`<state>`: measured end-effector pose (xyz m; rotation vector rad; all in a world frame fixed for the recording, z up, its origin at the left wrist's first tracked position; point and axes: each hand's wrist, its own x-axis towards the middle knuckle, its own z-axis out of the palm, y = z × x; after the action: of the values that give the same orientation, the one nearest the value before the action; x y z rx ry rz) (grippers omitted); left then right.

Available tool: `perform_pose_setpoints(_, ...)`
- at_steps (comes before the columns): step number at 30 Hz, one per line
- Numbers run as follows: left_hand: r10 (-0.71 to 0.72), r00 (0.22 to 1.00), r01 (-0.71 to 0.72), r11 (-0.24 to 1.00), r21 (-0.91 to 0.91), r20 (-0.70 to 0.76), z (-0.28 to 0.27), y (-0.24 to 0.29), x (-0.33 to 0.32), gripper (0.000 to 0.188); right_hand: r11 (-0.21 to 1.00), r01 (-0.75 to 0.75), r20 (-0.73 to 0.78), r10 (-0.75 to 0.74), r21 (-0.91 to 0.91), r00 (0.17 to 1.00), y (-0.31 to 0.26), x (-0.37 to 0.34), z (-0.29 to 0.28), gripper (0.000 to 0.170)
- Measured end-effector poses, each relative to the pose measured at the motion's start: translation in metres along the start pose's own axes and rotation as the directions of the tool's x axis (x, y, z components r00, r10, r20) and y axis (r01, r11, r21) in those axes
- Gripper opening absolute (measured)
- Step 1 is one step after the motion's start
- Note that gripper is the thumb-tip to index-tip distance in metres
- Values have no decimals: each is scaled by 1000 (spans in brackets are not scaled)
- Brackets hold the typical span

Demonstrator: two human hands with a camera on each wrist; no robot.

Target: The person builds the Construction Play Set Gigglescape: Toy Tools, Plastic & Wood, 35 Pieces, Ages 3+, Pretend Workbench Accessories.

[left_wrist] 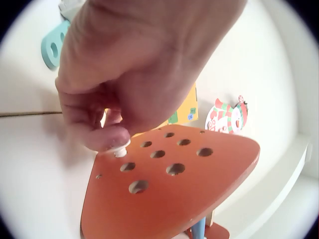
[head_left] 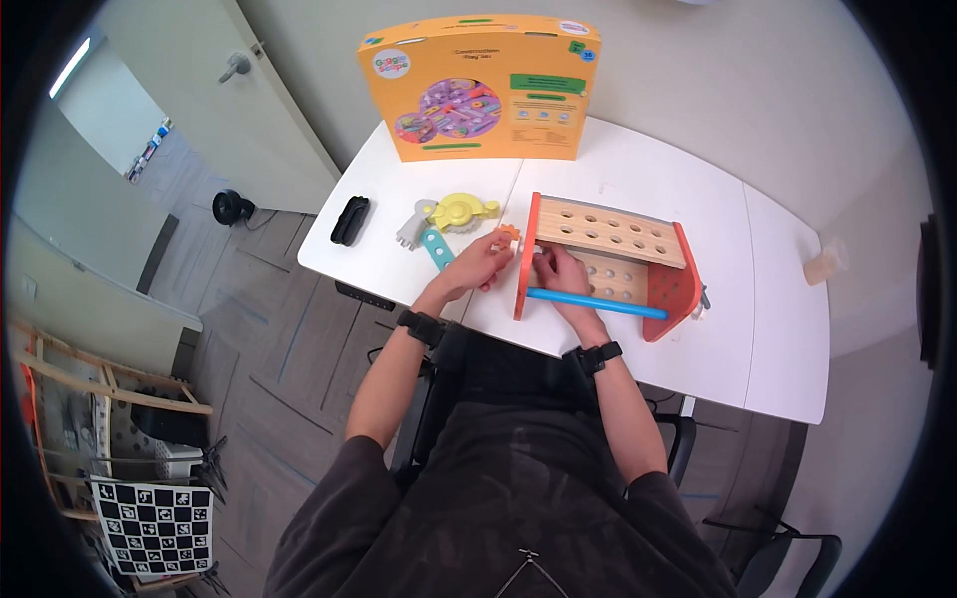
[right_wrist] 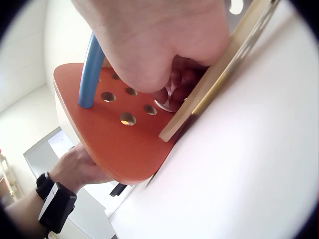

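Observation:
A toy workbench has an orange-red side panel (left_wrist: 164,199), wooden boards with holes (head_left: 608,231) and a blue rod (head_left: 598,302). Outside its left panel, the left hand (head_left: 471,271) pinches a small white piece (left_wrist: 120,150) against the panel near a corner. An orange toothed piece (head_left: 509,231) shows by the left fingertips in the head view. The right hand (head_left: 566,284) reaches inside the workbench by the same panel. Its curled fingers hold a white round piece (right_wrist: 164,106) against the panel's inner face, partly hidden by the hand.
Left of the workbench lie a yellow toy saw (head_left: 459,211), a grey piece (head_left: 411,231) and a teal strip with holes (head_left: 436,249). A black tray (head_left: 350,220) is farther left. An orange-yellow box (head_left: 488,90) stands at the table's back.

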<state>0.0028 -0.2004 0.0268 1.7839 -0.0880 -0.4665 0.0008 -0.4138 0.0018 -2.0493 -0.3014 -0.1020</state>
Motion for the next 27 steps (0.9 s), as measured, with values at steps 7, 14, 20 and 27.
perform_pose_setpoints(7,-191,979,185,979,-85,-67,3,19,0,29,999,-33,5,33,-31,999,-7,0,-2,24)
perform_pose_setpoints(14,14,1000,-14,995,-98,-8,1,8,-1,32,998,-54,13,55,-38,998,-11,-1,-3,26)
perform_pose_setpoints(20,-121,988,120,993,-17,-94,6,12,7,22,999,-33,10,33,-41,999,1,2,0,27)
perform_pose_setpoints(27,101,994,-105,990,-94,-41,0,-1,-2,32,998,-24,-7,24,-49,1000,1,1,-1,26)
